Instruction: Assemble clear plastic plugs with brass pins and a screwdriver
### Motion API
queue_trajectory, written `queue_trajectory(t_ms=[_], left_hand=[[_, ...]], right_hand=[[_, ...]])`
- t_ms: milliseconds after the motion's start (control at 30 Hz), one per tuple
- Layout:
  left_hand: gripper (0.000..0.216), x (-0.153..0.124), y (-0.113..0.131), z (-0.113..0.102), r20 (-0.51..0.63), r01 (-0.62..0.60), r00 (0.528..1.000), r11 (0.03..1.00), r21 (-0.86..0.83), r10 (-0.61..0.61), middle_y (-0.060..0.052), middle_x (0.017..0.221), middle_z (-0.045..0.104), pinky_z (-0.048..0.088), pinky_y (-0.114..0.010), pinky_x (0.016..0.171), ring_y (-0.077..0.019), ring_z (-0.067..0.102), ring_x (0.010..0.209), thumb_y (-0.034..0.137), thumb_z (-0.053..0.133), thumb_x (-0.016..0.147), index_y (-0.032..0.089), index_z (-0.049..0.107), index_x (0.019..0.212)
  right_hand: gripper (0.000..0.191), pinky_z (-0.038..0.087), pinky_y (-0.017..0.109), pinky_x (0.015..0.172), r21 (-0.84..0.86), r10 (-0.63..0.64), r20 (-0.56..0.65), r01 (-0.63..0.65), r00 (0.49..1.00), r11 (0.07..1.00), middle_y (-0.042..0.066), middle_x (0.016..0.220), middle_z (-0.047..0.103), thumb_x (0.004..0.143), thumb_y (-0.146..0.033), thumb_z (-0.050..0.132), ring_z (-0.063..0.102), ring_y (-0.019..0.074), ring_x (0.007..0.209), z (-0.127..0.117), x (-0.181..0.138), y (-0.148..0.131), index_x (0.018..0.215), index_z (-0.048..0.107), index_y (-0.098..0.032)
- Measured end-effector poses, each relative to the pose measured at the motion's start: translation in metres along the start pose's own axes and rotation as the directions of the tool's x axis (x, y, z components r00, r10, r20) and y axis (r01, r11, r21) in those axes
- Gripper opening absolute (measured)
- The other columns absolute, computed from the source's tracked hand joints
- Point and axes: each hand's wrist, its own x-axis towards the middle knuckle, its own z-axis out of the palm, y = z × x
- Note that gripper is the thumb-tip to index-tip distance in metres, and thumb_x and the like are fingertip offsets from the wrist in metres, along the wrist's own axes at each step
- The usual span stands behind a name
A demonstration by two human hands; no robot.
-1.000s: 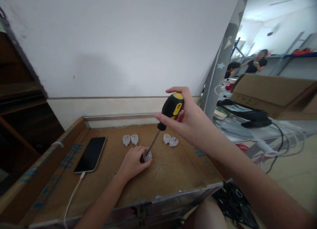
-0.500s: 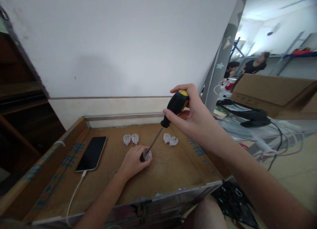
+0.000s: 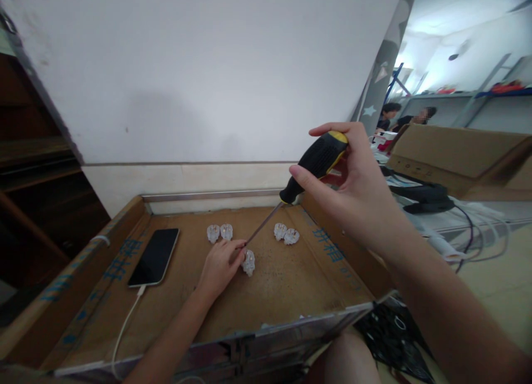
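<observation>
My right hand (image 3: 353, 190) is closed round the black and yellow handle of a screwdriver (image 3: 313, 163), held above the cardboard work surface (image 3: 286, 284). Its thin shaft slants down to the left and its tip ends just above my left hand (image 3: 220, 265). My left hand rests on the cardboard, fingers curled on a small clear plastic part (image 3: 248, 262) that stands on the surface. Two pairs of similar clear parts (image 3: 220, 232) (image 3: 285, 234) lie farther back.
A black phone (image 3: 154, 257) with a white cable lies at the left on the cardboard. Raised cardboard flaps edge both sides. A cardboard box (image 3: 457, 151), cables and a black device lie at right. Other people sit far back right.
My right hand has lifted the screwdriver up and to the right, drawing its tip off the clear part. My left hand has shifted slightly, so more of the part shows.
</observation>
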Motion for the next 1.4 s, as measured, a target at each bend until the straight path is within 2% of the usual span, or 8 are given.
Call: queue_trajectory(t_ms=[333, 567, 767, 867, 1000, 1167, 1267, 1400], left_hand=[[0.022, 0.002, -0.003, -0.002, -0.049, 0.221, 0.975, 0.969, 0.108, -0.217, 0.000, 0.081, 0.069, 0.046, -0.031, 0.075, -0.0167, 0.063, 0.076, 0.024, 0.053, 0.084, 0.023, 0.058, 0.106], [0.019, 0.004, -0.001, -0.004, -0.027, 0.292, 0.956, 0.948, 0.130, -0.291, 0.001, 0.079, 0.069, 0.044, -0.030, 0.074, -0.0170, 0.063, 0.075, 0.024, 0.053, 0.084, 0.023, 0.059, 0.102], [0.017, 0.003, -0.001, -0.006, -0.016, 0.331, 0.943, 0.930, 0.160, -0.333, 0.000, 0.082, 0.069, 0.043, -0.030, 0.074, -0.0180, 0.064, 0.077, 0.025, 0.053, 0.085, 0.022, 0.061, 0.099], [0.017, 0.003, -0.001, -0.007, 0.002, 0.348, 0.935, 0.918, 0.191, -0.355, -0.001, 0.083, 0.070, 0.043, -0.030, 0.073, -0.0181, 0.064, 0.077, 0.025, 0.052, 0.085, 0.022, 0.061, 0.099], [0.019, 0.002, 0.000, -0.008, 0.043, 0.360, 0.926, 0.914, 0.185, -0.374, -0.001, 0.084, 0.070, 0.043, -0.029, 0.072, -0.0178, 0.064, 0.077, 0.025, 0.053, 0.084, 0.022, 0.061, 0.100], [0.019, 0.000, -0.001, -0.007, -0.004, 0.347, 0.936, 0.921, 0.174, -0.352, -0.001, 0.083, 0.069, 0.043, -0.028, 0.074, -0.0174, 0.064, 0.078, 0.027, 0.050, 0.087, 0.021, 0.061, 0.101], [0.020, -0.001, -0.003, -0.006, -0.033, 0.312, 0.950, 0.943, 0.117, -0.310, -0.003, 0.088, 0.068, 0.044, -0.030, 0.078, -0.0181, 0.063, 0.083, 0.023, 0.046, 0.088, 0.020, 0.060, 0.102], [0.031, -0.003, -0.002, -0.006, 0.096, 0.157, 0.984, 0.987, -0.032, -0.153, -0.005, 0.104, 0.065, 0.041, -0.033, 0.090, -0.0200, 0.058, 0.099, 0.024, 0.055, 0.080, 0.020, 0.056, 0.110]], right_hand=[[0.042, 0.050, 0.026, 0.054, -0.056, -0.039, -0.222, 0.027, 0.974, 0.998, 0.004, 0.090, 0.051, 0.072, -0.027, 0.070, 0.055, 0.0152, 0.072, -0.014, -0.002, 0.013, 0.109, 0.049, -0.029], [0.051, 0.053, 0.030, 0.057, -0.078, 0.031, -0.143, -0.043, 0.989, 0.996, 0.005, 0.096, 0.055, 0.072, -0.027, 0.069, 0.059, 0.0171, 0.075, 0.002, -0.016, 0.033, 0.117, 0.046, -0.025], [0.047, 0.053, 0.031, 0.068, -0.014, 0.059, -0.261, -0.065, 0.964, 0.998, 0.005, 0.102, 0.052, 0.071, -0.025, 0.071, 0.060, 0.0176, 0.087, 0.016, -0.047, 0.044, 0.110, 0.044, -0.025], [0.048, 0.051, 0.035, 0.077, -0.133, -0.017, -0.346, -0.032, 0.938, 0.991, 0.005, 0.099, 0.053, 0.068, -0.023, 0.074, 0.058, 0.0193, 0.090, 0.022, -0.081, 0.060, 0.103, 0.041, -0.024], [0.031, 0.050, 0.031, 0.067, -0.279, -0.028, -0.148, -0.015, 0.989, 0.960, 0.003, 0.087, 0.054, 0.074, -0.022, 0.067, 0.058, 0.0178, 0.077, 0.028, -0.142, 0.089, 0.086, 0.039, -0.025], [0.014, 0.048, 0.028, 0.070, -0.413, 0.151, 0.030, -0.125, 0.988, 0.902, 0.005, 0.090, 0.053, 0.084, -0.022, 0.051, 0.059, 0.0172, 0.083, 0.034, -0.197, 0.117, 0.078, 0.039, -0.024], [0.003, 0.047, 0.035, 0.079, -0.433, 0.244, 0.129, -0.167, 0.961, 0.886, 0.008, 0.095, 0.055, 0.084, -0.018, 0.047, 0.058, 0.0209, 0.090, 0.042, -0.201, 0.123, 0.084, 0.047, -0.022], [0.025, 0.043, 0.045, 0.088, -0.422, 0.278, 0.233, -0.160, 0.932, 0.892, 0.012, 0.109, 0.054, 0.079, -0.021, 0.055, 0.052, 0.0273, 0.104, 0.061, -0.175, 0.117, 0.104, 0.053, -0.019]])
